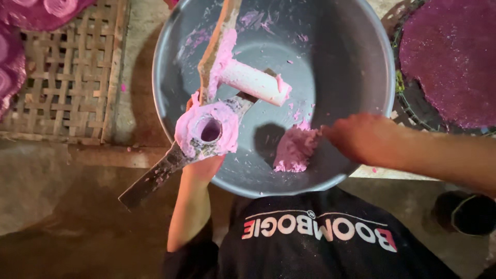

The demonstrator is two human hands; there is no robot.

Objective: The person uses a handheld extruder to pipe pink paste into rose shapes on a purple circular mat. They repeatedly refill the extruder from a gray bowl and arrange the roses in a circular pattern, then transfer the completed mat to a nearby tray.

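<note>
The right hand [361,138], fingers bunched, touches the dough lump [295,150] just to its left at frame center. The left hand [204,166] grips the press [206,132].

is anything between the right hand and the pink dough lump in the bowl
Nothing visible. The right hand is already at the dough lump on the bowl floor, fingertips touching its right side. The left hand holds the press tool off to the left.
</note>
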